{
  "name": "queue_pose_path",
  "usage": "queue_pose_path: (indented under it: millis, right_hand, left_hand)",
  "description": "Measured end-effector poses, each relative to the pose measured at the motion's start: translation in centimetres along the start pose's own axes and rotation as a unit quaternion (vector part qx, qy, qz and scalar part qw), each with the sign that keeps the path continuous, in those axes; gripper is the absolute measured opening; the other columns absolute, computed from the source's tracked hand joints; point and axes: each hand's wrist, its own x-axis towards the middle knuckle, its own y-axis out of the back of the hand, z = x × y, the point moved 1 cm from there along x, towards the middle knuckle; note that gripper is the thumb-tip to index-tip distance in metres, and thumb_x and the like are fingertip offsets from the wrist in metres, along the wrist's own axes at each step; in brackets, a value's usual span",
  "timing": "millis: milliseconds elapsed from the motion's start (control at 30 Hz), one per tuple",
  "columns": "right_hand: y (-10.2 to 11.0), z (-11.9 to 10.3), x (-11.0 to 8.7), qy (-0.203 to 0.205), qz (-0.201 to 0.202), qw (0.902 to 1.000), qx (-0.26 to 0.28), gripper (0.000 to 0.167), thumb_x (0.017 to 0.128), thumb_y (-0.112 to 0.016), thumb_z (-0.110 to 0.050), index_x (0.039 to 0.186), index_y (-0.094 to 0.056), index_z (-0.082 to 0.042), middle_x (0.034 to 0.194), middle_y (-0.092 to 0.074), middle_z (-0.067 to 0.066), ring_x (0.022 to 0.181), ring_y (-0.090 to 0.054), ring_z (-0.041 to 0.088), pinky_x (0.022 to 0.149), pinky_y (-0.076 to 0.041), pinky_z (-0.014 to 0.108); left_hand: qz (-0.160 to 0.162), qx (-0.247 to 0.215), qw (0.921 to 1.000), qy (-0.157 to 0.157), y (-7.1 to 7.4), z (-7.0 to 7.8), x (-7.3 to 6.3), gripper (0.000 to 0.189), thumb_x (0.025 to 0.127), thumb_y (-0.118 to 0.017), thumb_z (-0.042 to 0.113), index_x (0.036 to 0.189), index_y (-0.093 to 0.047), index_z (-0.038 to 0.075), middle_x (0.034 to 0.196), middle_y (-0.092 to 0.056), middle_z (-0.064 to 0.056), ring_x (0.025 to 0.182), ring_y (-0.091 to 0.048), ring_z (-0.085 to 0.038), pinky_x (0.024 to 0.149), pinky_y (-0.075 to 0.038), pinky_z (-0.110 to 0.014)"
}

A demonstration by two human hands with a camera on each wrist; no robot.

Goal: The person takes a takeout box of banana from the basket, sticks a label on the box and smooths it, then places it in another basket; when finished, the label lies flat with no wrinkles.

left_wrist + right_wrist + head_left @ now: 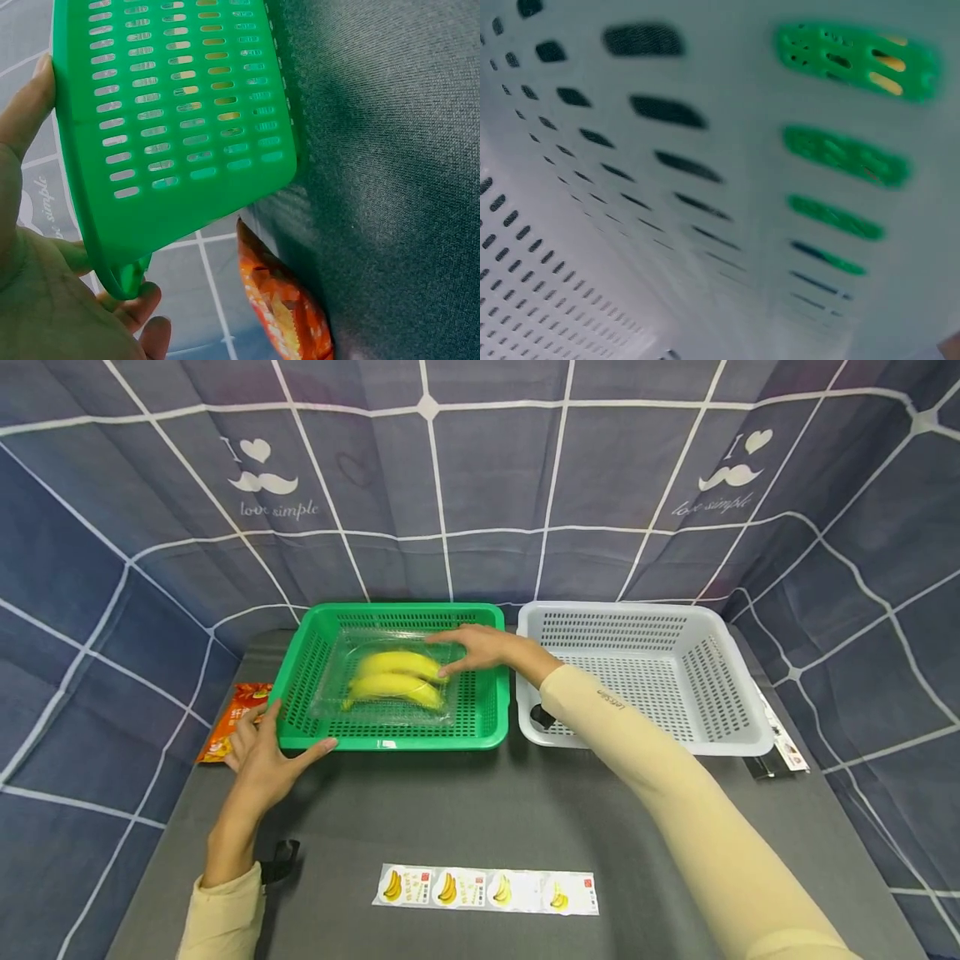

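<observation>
Near the back-left corner of the grey worktop [450, 810] sits a slotted green basket [442, 744], and inside it lies a clear plastic container [330, 681] with two yellow bananas [397, 687] side by side. The person's left hand [264, 764] grips the basket's front-left corner: the thumb lies along the front rim, and the left wrist view shows fingertips curled behind the corner of the rim. Just beside that hand, at the left edge of the worktop, is an orange packet [238, 703]. The right hand [480, 647] reaches across the green basket's right end, its thumb and forefinger spread apart over the right side of the container, with the thumb close to the bananas' right tips; whether it touches the container or the fruit cannot be told. The right forearm, in a pale yellow sleeve [675, 785], passes over the front-left part of a light grey basket [622, 607], which stands near the back-right corner. The right wrist view shows mostly this basket's slotted wall, with green visible through some slots. A black-and-white item [783, 743] lies at the grey basket's right end, partly hidden by it, near the right edge. Towards the front edge, about midway between the sides, a strip of four labels [485, 890] with banana pictures lies flat. A dark, white-lined cloth [495, 468] hangs behind the back edge.
</observation>
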Motion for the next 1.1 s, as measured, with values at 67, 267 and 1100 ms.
queue_pose_path:
  millis: [67, 267, 1100]
  right_hand:
    - [0.0, -0.1, 0.0, 0.000, -0.007, 0.9999, 0.013, 0.074, 0.092, -0.064, -0.048, 0.155, -0.030, -0.025, 0.160, -0.031, -0.001, 0.150, -0.017, 0.036, 0.121, -0.014, 0.051]
    - [-0.3, -0.3, -0.1, -0.011, -0.006, 0.9974, 0.070, 0.073, 0.092, -0.067, -0.040, 0.154, -0.032, -0.023, 0.160, -0.029, 0.000, 0.151, -0.005, 0.038, 0.121, -0.008, 0.055]
    - [-1.2, -0.8, -0.3, -0.047, 0.042, 0.9065, 0.418, 0.065, 0.092, -0.059, 0.002, 0.150, -0.042, -0.022, 0.162, 0.007, 0.015, 0.103, -0.060, 0.035, 0.081, -0.057, 0.045]
  left_hand:
    - [-0.001, 0.002, 1.0000, 0.000, -0.1, 0.0, -0.1, 0.109, 0.079, -0.078, 0.049, 0.155, -0.017, 0.001, 0.150, -0.012, -0.033, 0.133, -0.010, -0.052, 0.096, -0.006, -0.069]
    - [-0.004, 0.004, 1.0000, 0.000, -0.3, 0.0, -0.2, 0.108, 0.080, -0.077, 0.050, 0.155, -0.017, 0.001, 0.149, -0.013, -0.033, 0.133, -0.011, -0.052, 0.096, -0.006, -0.069]
    - [-0.008, -0.003, 1.0000, 0.002, -0.4, -0.2, -0.1, 0.107, 0.081, -0.076, 0.049, 0.156, -0.014, 0.003, 0.151, -0.010, -0.031, 0.134, -0.008, -0.051, 0.095, -0.003, -0.069]
